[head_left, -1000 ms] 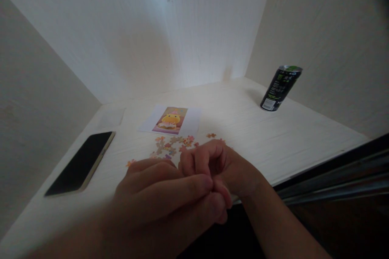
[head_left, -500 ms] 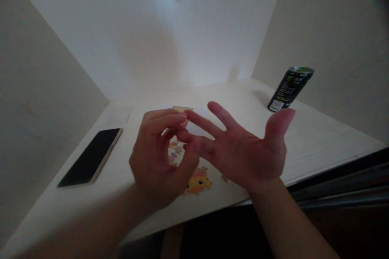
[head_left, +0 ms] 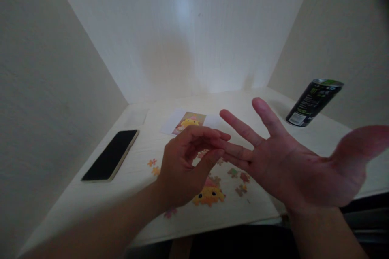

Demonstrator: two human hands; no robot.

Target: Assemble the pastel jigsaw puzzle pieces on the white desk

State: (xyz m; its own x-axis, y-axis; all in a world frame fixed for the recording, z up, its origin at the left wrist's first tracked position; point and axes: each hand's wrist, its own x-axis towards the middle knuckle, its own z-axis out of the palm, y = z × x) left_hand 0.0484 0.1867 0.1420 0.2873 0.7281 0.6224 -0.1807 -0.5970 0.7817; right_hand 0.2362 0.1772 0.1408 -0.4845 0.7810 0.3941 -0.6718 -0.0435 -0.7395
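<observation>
My left hand (head_left: 188,168) is curled, with its thumb and fingers closed round the fingertips of my right hand. My right hand (head_left: 293,166) is palm up, with its thumb and fingers spread. Both are raised over the table above a partly joined jigsaw puzzle (head_left: 209,197), a yellow face with dark eyes. Part of that puzzle is hidden behind my left hand. Loose puzzle pieces lie around it, such as a green one (head_left: 233,173) and an orange one (head_left: 156,170). Behind my hands lies a picture card (head_left: 197,118) with a yellow figure, on white paper.
A dark-screened phone (head_left: 111,156) lies on the white table (head_left: 130,222) at the left. A black drink can (head_left: 313,103) stands at the back right. Pale panels (head_left: 194,40) enclose the table at the back and both sides. The table's front edge runs below my hands.
The view has shifted, bringing more of the picture card and loose pieces into sight. My right hand has moved right and nearer. My left hand has slid out towards the right hand's fingertips.
</observation>
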